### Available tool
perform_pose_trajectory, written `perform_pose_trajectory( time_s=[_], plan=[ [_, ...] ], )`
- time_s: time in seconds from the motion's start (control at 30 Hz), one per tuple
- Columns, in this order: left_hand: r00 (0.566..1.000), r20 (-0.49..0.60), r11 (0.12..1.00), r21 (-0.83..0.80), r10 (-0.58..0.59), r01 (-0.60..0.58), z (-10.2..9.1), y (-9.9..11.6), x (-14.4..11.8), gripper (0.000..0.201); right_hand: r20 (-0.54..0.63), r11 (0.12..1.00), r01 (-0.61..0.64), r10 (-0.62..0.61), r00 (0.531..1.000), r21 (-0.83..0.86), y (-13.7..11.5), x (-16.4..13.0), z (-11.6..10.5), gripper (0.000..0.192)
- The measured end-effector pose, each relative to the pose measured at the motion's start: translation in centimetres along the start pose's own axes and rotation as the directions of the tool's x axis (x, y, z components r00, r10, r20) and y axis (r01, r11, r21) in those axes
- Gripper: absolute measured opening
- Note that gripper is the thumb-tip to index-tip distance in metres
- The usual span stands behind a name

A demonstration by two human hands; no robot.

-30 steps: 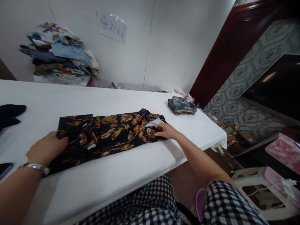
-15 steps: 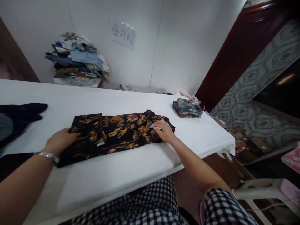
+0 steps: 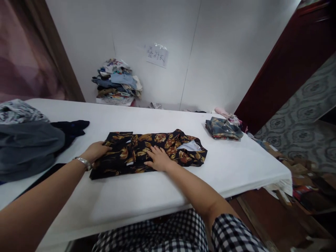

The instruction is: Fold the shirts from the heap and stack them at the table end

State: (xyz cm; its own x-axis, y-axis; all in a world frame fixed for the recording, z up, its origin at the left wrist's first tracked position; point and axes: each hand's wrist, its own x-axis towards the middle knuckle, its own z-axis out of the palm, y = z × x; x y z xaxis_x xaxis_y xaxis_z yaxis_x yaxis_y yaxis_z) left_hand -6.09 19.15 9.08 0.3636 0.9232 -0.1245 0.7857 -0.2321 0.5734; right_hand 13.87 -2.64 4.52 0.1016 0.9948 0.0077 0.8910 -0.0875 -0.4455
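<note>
A black shirt [image 3: 168, 140] with a brown and gold floral print lies folded into a long strip on the white table [image 3: 147, 199]. Its collar, with pale lining showing, points right. At the left end, my left hand [image 3: 96, 153] has its fingers closed on the folded edge; the fingertips are partly hidden by the cloth. My right hand [image 3: 159, 159] rests flat on the middle of the shirt, fingers spread. White patches peek out near the fold between the two hands.
Folded plaid shirts [image 3: 223, 129] sit at the table's right end. A grey garment [image 3: 28, 148], a dark blue garment [image 3: 73, 131] and a patterned one lie at the left. Behind the table rises a tall clothes pile [image 3: 118, 82], and a paper sign [image 3: 157, 55] hangs on the wall.
My right hand has moved left from the collar to the middle of the shirt and flattened out. My left hand stays at the left end. The camera view has turned left.
</note>
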Motion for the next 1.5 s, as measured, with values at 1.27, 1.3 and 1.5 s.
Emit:
perform_pose_trajectory(
  time_s=[1.27, 1.3, 1.5],
  plan=[
    [0.965, 0.260, 0.837, -0.533, 0.021, 0.125, 8.1, 7.0, -5.1, 0.048, -0.092, 0.050, 0.079, 0.394, 0.915, 0.996, 3.0, 0.4, -4.9, 0.067],
    [0.963, 0.267, 0.826, -0.548, 0.023, 0.132, 8.0, 6.9, -5.1, 0.049, -0.088, 0.059, 0.069, 0.418, 0.904, 0.996, 3.0, 0.6, -4.9, 0.070],
    [0.959, 0.281, 0.831, -0.544, 0.050, 0.116, 7.8, 6.2, -5.0, 0.051, -0.019, 0.097, -0.057, 0.649, 0.761, 0.994, 5.5, -0.2, -3.2, 0.090]
  ],
)
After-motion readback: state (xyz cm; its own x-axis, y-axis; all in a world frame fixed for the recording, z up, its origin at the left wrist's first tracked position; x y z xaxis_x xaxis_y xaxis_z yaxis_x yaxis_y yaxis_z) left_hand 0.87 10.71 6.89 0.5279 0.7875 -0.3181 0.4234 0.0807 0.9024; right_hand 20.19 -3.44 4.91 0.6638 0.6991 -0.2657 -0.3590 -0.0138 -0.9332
